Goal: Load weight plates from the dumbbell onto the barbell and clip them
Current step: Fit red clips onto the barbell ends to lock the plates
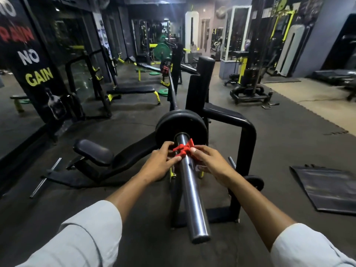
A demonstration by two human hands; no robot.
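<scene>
both grips, left hand [159,162] and right hand [210,160], pinching red clip [182,150] on barbell sleeve [189,185]. slide flush against plate [181,128], then lock lever.

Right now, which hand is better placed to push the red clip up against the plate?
Probably the left hand: its fingers wrap the red clip on the barbell sleeve. The right hand pinches only the clip's edge. The black plate sits just ahead.
</scene>
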